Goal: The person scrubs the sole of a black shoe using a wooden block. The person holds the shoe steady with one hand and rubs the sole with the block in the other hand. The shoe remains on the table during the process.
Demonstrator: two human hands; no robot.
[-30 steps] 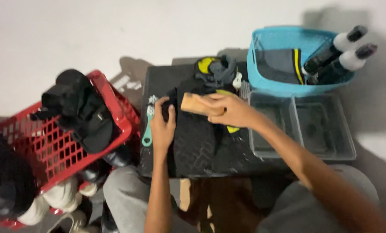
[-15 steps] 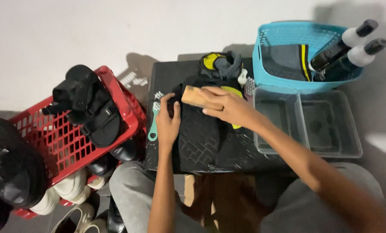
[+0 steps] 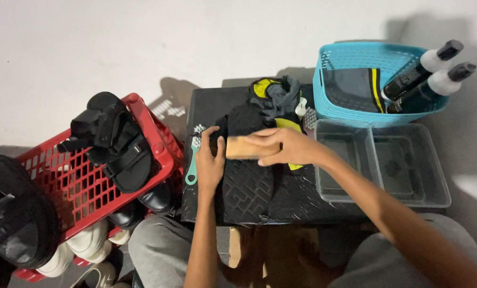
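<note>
Item: black sandal (image 3: pixel 247 184), sole up, lying on the dark surface (image 3: pixel 302 200).
Left hand (image 3: pixel 210 162): fingers closed on the sandal's left edge, pinning it.
Right hand (image 3: pixel 285 148): clamped around a wooden-backed brush (image 3: pixel 242 148), laid across the sole.
Change: the brush has shifted left across the sole since a moment ago, towards the left hand; scrubbing strokes look under way.
Adjacent: teal brush (image 3: pixel 192 165), clear twin tray (image 3: pixel 382 165), blue basket (image 3: pixel 350 74) with two bottles (image 3: pixel 427 74), red crate (image 3: pixel 83 186) of footwear.

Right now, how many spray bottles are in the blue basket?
2: both lean out over the right rim of the blue basket, the upper spray bottle above the lower spray bottle. Others may be hidden inside.
</note>
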